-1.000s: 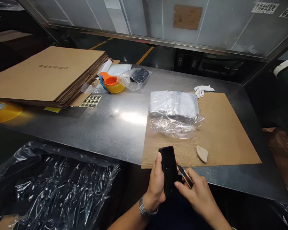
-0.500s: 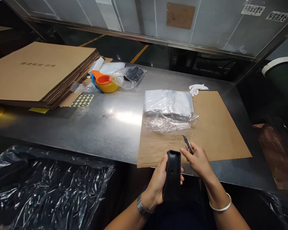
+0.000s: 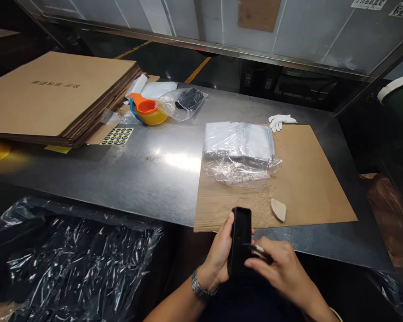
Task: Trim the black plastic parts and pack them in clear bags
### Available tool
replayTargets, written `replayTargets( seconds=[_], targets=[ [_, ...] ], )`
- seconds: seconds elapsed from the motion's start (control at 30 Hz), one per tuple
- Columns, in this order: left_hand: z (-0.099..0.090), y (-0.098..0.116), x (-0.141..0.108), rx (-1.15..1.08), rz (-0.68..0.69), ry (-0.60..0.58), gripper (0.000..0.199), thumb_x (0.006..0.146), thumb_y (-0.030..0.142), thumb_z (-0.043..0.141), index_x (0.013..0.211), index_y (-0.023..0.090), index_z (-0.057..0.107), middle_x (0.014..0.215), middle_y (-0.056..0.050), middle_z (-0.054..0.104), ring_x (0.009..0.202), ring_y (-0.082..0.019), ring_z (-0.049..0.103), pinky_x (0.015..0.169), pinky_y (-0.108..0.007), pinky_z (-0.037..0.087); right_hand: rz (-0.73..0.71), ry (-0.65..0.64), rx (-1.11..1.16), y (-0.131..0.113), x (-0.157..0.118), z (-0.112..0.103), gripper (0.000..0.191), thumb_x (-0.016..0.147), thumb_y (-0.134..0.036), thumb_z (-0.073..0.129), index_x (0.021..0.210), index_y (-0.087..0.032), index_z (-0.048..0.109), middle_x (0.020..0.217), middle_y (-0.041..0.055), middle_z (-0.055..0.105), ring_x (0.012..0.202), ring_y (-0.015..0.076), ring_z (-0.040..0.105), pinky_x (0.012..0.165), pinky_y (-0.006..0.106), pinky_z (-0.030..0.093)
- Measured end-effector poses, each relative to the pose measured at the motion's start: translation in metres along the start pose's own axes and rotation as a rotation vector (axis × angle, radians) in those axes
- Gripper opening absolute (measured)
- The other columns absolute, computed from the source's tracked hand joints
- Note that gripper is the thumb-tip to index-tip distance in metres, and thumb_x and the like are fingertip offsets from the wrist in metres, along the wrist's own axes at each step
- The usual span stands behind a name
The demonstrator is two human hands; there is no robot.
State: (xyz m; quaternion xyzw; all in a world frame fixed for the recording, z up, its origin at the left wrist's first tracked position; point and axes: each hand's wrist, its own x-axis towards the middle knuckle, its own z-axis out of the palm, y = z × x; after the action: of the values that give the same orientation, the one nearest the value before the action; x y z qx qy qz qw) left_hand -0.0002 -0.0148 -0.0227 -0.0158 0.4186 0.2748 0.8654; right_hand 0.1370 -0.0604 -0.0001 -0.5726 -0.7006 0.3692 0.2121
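My left hand is wrapped around a long black plastic part with a hollow, tray-like recess facing up. It is held just in front of the table edge. My right hand grips a utility knife, its blade laid against the right rim of the black part. Most of the knife's handle is hidden by my fingers. On the cardboard sheet beyond my hands lies a small beige, wedge-shaped pad. A stack of clear plastic bags rests farther back on that sheet.
A white glove lies at the sheet's far edge. To the left are stacked flat cartons, a sticker sheet, an orange and yellow cup-like container and a bag with a black item. Plastic-covered black goods stand front left.
My right hand has moved down and toward me, bringing the knife onto the black part. The beige pad now shows on the cardboard. The view has shifted slightly.
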Motion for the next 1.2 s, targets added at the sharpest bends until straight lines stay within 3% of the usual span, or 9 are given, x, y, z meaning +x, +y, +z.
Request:
replayTargets(
  seconds=[0.1,0.27,0.53,0.7,0.87,1.0,1.1,1.2],
  targets=[
    [0.001,-0.003,0.0,0.0,-0.017,0.029,0.053,0.08,0.056,0.046,0.068,0.008,0.064,0.059,-0.008,0.063,0.048,-0.013,0.057,0.049,-0.023,0.046,-0.095,-0.036,-0.147,-0.005,-0.001,0.006,0.034,0.085,-0.05,0.048,0.069,-0.019,0.051,0.057,-0.0031,0.054,0.049,0.01,0.047,0.048,0.022,0.028],
    [0.004,-0.006,-0.002,0.022,0.012,0.05,0.046,0.08,0.054,0.049,0.071,0.01,0.062,0.065,-0.008,0.065,0.052,-0.014,0.059,0.051,-0.023,0.046,-0.122,0.001,-0.291,-0.004,0.001,0.014,0.042,0.085,-0.057,0.04,0.065,-0.02,0.045,0.056,-0.0017,0.058,0.046,0.0113,0.051,0.046,0.023,0.025],
    [0.004,-0.009,-0.003,0.058,0.02,0.068,0.044,0.081,0.053,0.047,0.071,0.011,0.058,0.063,-0.007,0.063,0.051,-0.013,0.057,0.05,-0.022,0.045,-0.086,-0.023,-0.275,-0.002,0.001,0.014,0.048,0.083,-0.062,0.037,0.062,-0.02,0.045,0.051,-0.002,0.057,0.045,0.0116,0.051,0.049,0.022,0.03],
    [0.003,-0.008,-0.002,0.114,0.06,0.067,0.044,0.08,0.053,0.049,0.072,0.011,0.058,0.063,-0.007,0.063,0.051,-0.013,0.057,0.05,-0.022,0.045,-0.009,-0.049,-0.249,-0.001,0.003,0.015,0.048,0.082,-0.062,0.04,0.06,-0.021,0.046,0.05,-0.0023,0.057,0.042,0.0111,0.05,0.045,0.022,0.025],
    [-0.001,-0.014,0.0,0.156,0.124,0.049,0.044,0.076,0.056,0.054,0.074,0.013,0.056,0.058,-0.003,0.06,0.049,-0.012,0.057,0.049,-0.022,0.045,0.018,0.038,-0.236,0.005,0.007,0.011,0.044,0.085,-0.055,0.044,0.058,-0.021,0.046,0.049,-0.0024,0.056,0.041,0.0101,0.048,0.043,0.022,0.024],
    [-0.003,-0.02,-0.003,0.305,0.053,0.043,0.052,0.076,0.063,0.045,0.083,0.013,0.057,0.048,-0.003,0.058,0.039,-0.013,0.053,0.038,-0.021,0.041,0.085,0.134,-0.24,0.015,0.013,0.001,0.033,0.082,-0.05,0.052,0.067,-0.021,0.053,0.05,-0.0021,0.058,0.043,0.0121,0.051,0.044,0.022,0.028],
    [-0.002,-0.021,-0.006,0.345,0.001,-0.001,0.054,0.078,0.063,0.041,0.082,0.012,0.058,0.05,-0.005,0.059,0.038,-0.012,0.053,0.036,-0.019,0.04,0.134,0.206,-0.136,0.02,0.018,-0.007,0.03,0.078,-0.046,0.059,0.094,-0.021,0.059,0.064,-0.0003,0.065,0.051,0.0139,0.057,0.049,0.022,0.036],
    [-0.002,-0.021,-0.006,0.331,0.018,-0.04,0.053,0.079,0.061,0.041,0.08,0.011,0.059,0.06,-0.006,0.062,0.041,-0.011,0.055,0.038,-0.02,0.042,0.064,0.161,0.03,0.021,0.022,-0.013,0.025,0.083,-0.04,0.056,0.099,-0.022,0.062,0.075,0.0009,0.067,0.061,0.0135,0.06,0.057,0.021,0.04]
  ],
)
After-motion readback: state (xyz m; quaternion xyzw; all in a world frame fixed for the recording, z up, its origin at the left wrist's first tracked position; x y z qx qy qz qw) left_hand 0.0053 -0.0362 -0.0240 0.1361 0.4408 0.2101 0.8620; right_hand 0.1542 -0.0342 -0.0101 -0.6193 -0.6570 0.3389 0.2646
